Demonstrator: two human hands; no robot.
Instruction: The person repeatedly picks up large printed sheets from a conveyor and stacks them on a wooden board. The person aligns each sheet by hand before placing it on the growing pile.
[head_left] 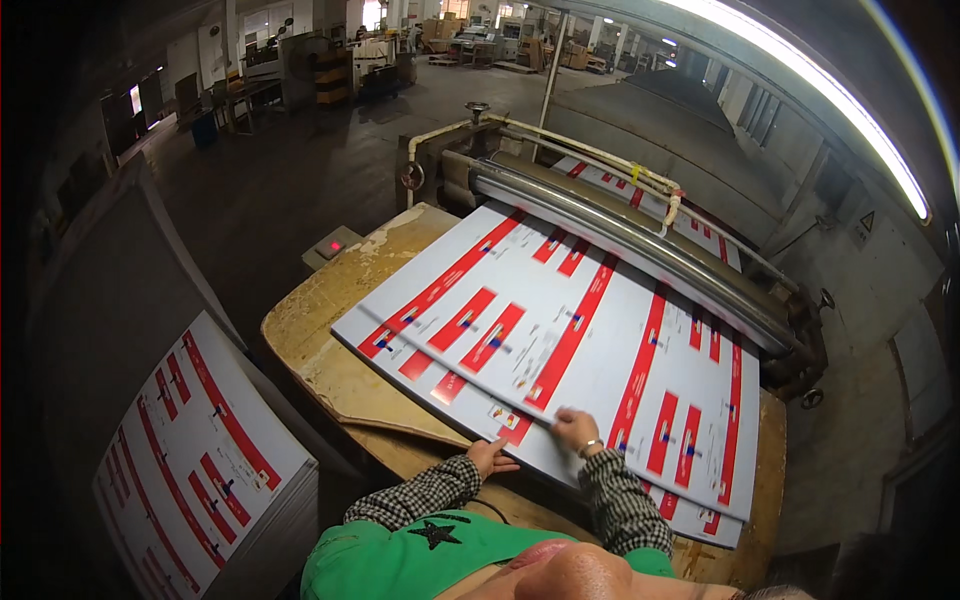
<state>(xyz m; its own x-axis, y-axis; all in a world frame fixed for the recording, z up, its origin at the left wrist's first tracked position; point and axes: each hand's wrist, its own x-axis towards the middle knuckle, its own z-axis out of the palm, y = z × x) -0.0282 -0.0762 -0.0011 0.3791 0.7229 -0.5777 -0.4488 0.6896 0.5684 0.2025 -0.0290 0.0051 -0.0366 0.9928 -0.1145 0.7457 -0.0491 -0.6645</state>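
Observation:
A large white printed sheet [560, 330] with red bands lies on the wooden feed table and reaches up to a steel roller [630, 255]. Beneath its near edge shows a second sheet [455, 387], offset toward me. My right hand [577, 430] is closed at the upper sheet's near edge, somewhat blurred, its fingers curled there. Just left of it, my left hand [492, 458] rests at the lower sheet's near edge, thumb and fingers spread. What lies under its fingertips is partly hidden.
A tall stack of similar printed sheets [200, 460] stands at my left. The worn wooden table [310, 330] has a box with a red light [336, 246] beside it. Yellowish pipe [580, 155] and handwheels [411, 176] frame the roller. Workshop machines stand far back.

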